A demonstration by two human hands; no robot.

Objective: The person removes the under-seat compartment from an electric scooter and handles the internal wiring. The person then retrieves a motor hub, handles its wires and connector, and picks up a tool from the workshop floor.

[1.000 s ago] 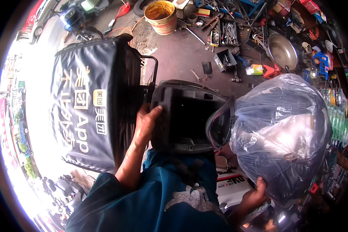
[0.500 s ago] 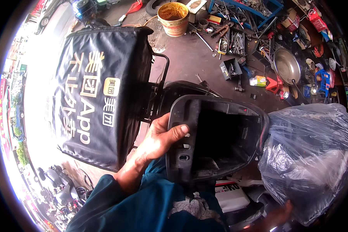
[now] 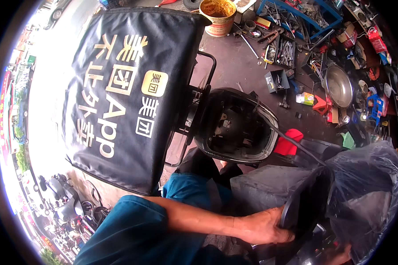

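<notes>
Low on the right, my left hand (image 3: 263, 227) grips the rim of a black plastic storage tub (image 3: 272, 183), tipped on its side. My right hand (image 3: 340, 251), mostly hidden at the lower right, is at the lower edge of the plastic-covered seat (image 3: 371, 176); its fingers are unclear. A dark cord (image 3: 292, 143) runs from the seat area to the scooter's opened black body (image 3: 230, 123), where a cavity with metal parts shows. A large black delivery box (image 3: 124, 97) with a printed cover sits on a rack (image 3: 210, 66) to the left, and red cloth (image 3: 287, 141) lies beside the cavity.
A yellow bucket (image 3: 216, 22), blue tool crate (image 3: 303, 17), tool trays (image 3: 281, 51), steel basin (image 3: 338, 86) and red stand (image 3: 320, 104) crowd the floor ahead and to the right. Parked scooters (image 3: 66, 198) stand at the lower left, with a bright street beyond.
My left hand has lifted the tub out of the scooter body and moved it down and right, exposing the cavity. The plastic-covered seat and my right hand have shifted down and right.
</notes>
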